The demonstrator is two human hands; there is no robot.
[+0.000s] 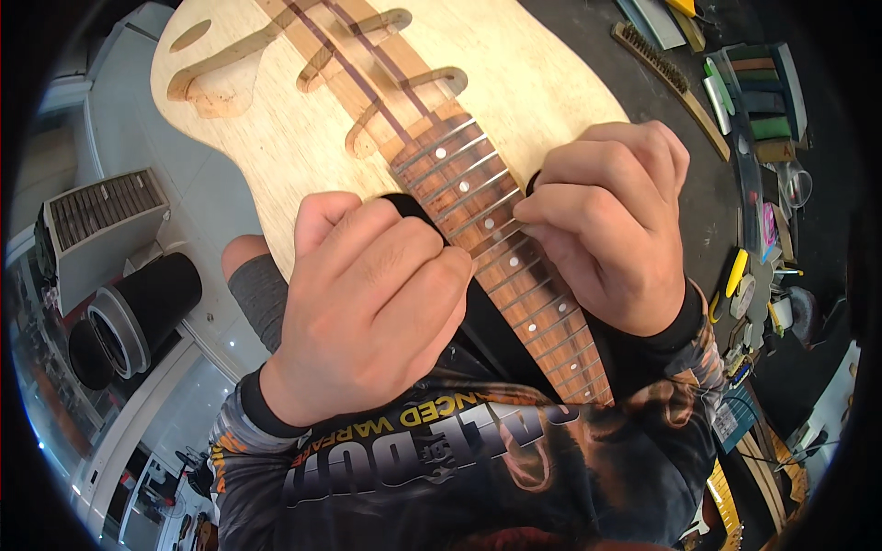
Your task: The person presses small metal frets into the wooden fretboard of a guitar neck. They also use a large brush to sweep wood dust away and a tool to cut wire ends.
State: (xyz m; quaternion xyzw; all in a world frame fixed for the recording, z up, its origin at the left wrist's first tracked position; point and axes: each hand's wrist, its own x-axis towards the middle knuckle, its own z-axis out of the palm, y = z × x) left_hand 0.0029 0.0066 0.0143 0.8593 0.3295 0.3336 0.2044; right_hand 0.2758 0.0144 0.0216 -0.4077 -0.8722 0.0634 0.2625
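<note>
Currently the guitar (514, 46) is lying face up, pale and bare of strings, its body overlapping the left edge of the table (694, 197) and its fretboard (542, 308) slanting toward the wearer's shirt (496, 482). What is bearing its near end: cannot tell.

Left hand (367, 294): curling over the left edge of the fretboard, thumb and forefinger meeting near one fret (497, 245). Right hand (616, 220): curling at the opposite edge, fingertips sitting slightly farther up the same stretch. Both grips are looking narrow; whether either is closing on the fret, on some thin piece, or merely resting there, cannot tell.

Judgement: the step is looking like fine two-handed work across one fret. Doing it well is probably a matter of matching pressure at both ends, keeping the line square to the fretboard edges, and steadying the knuckles on the wood so that no fingertip is slipping. Pressing harder on one side would be risking a tilt or a scuff on the bare wood. Checking that the guitar is not rocking seems worthwhile too.

Nearby on the table: a brush (666, 72) is lying toward the far edge, just off the guitar; a yellow tool (737, 273) is lying near the right hand's wrist, well apart from the fretboard.
</note>
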